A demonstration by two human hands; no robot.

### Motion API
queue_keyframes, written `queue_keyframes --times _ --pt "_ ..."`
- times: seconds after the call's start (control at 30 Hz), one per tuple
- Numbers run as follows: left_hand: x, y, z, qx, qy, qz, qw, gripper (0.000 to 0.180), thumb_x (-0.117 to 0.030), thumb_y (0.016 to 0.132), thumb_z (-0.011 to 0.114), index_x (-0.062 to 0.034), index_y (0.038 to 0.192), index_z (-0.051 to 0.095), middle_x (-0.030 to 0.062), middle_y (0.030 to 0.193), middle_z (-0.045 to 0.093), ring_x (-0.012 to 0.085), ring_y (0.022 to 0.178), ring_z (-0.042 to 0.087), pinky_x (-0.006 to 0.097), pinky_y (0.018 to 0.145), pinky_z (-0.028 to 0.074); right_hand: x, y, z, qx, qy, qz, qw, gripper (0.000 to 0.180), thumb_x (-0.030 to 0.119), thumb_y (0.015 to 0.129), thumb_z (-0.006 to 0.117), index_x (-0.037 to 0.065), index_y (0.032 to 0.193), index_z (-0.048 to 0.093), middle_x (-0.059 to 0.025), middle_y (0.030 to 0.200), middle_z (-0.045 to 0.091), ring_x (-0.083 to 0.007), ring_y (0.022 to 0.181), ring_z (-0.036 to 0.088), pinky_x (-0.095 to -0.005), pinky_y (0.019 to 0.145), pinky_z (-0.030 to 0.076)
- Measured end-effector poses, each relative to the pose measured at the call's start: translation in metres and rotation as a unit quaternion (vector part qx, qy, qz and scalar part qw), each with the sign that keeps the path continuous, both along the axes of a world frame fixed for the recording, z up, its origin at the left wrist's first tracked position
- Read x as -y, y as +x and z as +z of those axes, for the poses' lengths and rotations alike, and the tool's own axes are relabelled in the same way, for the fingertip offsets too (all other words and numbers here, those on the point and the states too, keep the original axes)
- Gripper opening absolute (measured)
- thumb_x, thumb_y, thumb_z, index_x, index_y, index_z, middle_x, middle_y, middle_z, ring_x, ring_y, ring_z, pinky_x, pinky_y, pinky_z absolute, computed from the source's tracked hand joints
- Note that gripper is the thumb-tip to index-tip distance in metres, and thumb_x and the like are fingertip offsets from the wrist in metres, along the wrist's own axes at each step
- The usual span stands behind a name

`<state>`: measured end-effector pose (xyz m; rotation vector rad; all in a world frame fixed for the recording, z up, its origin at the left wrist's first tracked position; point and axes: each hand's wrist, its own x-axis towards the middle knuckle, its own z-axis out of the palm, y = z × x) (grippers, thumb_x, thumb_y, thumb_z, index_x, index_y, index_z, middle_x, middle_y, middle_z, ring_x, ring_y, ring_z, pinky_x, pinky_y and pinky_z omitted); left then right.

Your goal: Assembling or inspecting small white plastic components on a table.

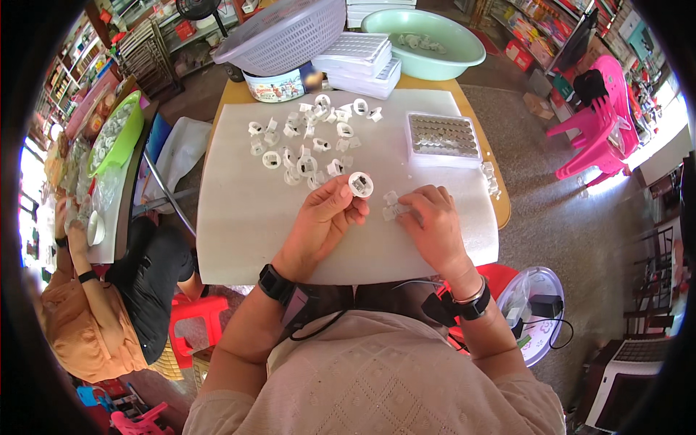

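Note:
Between the thumb and fingers of my left hand (322, 221) is a round white plastic fitting (360, 184), its open face with a dark slot turned up. My right hand (436, 228) rests on the white table cover (348, 254), fingers bent and pinched at a small cluster of clear plastic pieces (391, 206). Its fingertips are partly hidden, but they seem closed on one of those pieces. Beyond my left hand lie several more white fittings (307, 165), scattered in a loose group. A clear box (444, 162) holding rows of small metallic parts stands beyond my right hand.
More clear pieces (491, 181) lie at the table's right edge. At the back stand a grey basket (290, 43), stacked white trays (359, 61) and a pale green basin (435, 69). A co-worker (109, 319) sits to the left by a lime-green basket (116, 138).

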<state>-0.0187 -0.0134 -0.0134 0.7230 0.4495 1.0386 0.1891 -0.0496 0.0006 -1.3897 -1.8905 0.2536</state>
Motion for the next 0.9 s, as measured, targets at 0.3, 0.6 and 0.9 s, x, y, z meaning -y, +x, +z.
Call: queue_keyframes --times 0.3,0.6,0.9 --pt "0.001 0.001 -0.001 -0.004 0.013 -0.017 1.000 0.034 -0.013 0.096 0.053 0.0016 0.127 0.054 0.0058 0.099 0.064 0.0131 0.085 0.062 0.025 0.071 0.051 -0.001 0.007 -0.005 -0.018 0.015 -0.017 1.000 0.010 0.002 0.077 0.064 0.003 0.087 0.063 -0.0123 0.080 0.060 -0.0314 0.080 0.057 -0.0395 0.074 0.046" --pt "0.002 0.000 0.001 -0.001 0.014 -0.046 0.999 0.033 -0.010 0.095 0.055 0.0010 0.126 0.055 0.0050 0.103 0.065 0.0128 0.087 0.063 0.025 0.075 0.052 -0.002 0.021 0.013 0.026 -0.081 0.050 0.995 0.005 0.003 0.081 0.060 0.003 0.086 0.063 -0.0122 0.080 0.062 -0.0329 0.081 0.059 -0.0406 0.074 0.048" --pt "0.002 -0.001 -0.001 -0.002 0.015 -0.037 0.999 0.035 -0.013 0.096 0.054 0.0033 0.127 0.053 0.0064 0.098 0.064 0.0129 0.085 0.060 0.024 0.073 0.050 0.000 0.035 0.010 -0.041 -0.073 0.055 0.995 0.010 0.000 0.076 0.063 0.004 0.086 0.065 -0.0102 0.084 0.061 -0.0299 0.084 0.057 -0.0383 0.076 0.046"
